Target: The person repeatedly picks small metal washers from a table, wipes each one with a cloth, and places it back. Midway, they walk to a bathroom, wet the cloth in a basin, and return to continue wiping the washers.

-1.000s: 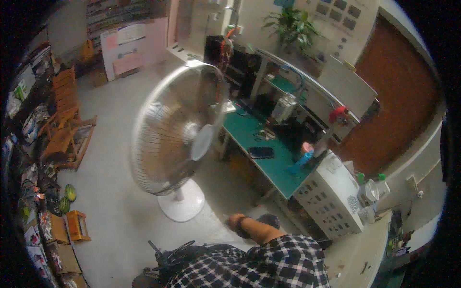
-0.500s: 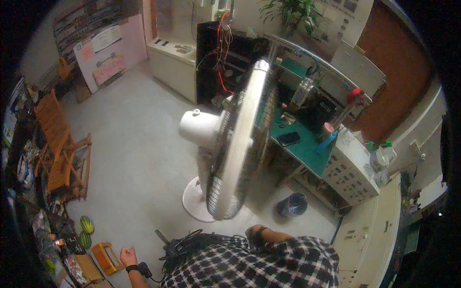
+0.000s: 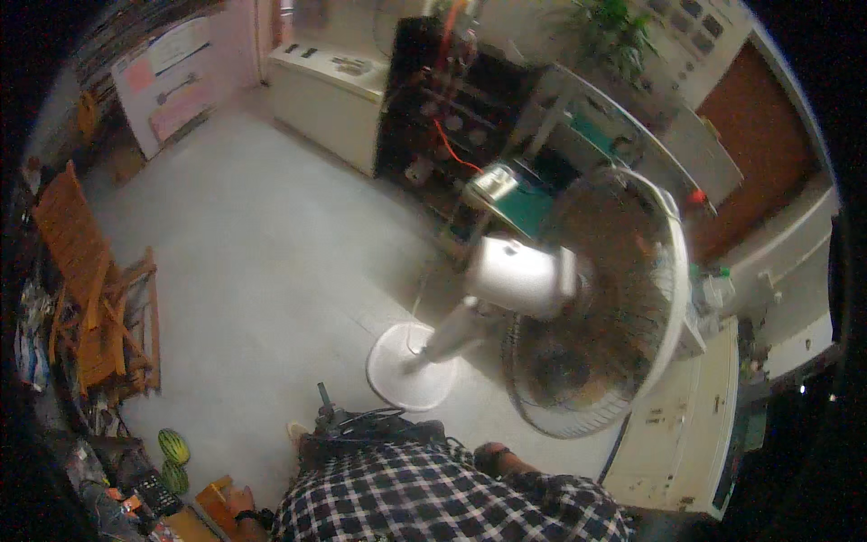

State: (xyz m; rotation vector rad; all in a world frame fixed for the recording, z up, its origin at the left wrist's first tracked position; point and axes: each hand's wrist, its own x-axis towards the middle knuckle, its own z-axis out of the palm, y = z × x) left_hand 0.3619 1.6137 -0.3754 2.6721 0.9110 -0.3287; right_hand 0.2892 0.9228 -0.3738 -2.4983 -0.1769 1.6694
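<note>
A white pedestal fan (image 3: 517, 274) stands ahead of me, its round base (image 3: 411, 366) on the floor and its wire cage (image 3: 673, 271) facing away to the right. Low at the left, my left hand (image 3: 240, 499) is beside an orange-brown wooden stool-like piece (image 3: 215, 495); blur hides its fingers and whether it touches. My right hand (image 3: 492, 454), with a dark band at the wrist, is close to my body on the right, its fingers indistinct. A black bag (image 3: 375, 427) with straps lies at my waist, over a checked shirt.
A folding wooden chair (image 3: 86, 280) stands at the left, with two striped melons (image 3: 173, 446) nearer me. Far right is a green-topped workbench (image 3: 526, 210), partly behind the fan. A pale cabinet (image 3: 330, 99) stands at the back, and cream cabinets (image 3: 673, 415) line the right.
The fan, seen edge-on before, now shows its back and lies further right in view. My left hand has moved down beside the wooden piece. The whole view has shifted.
</note>
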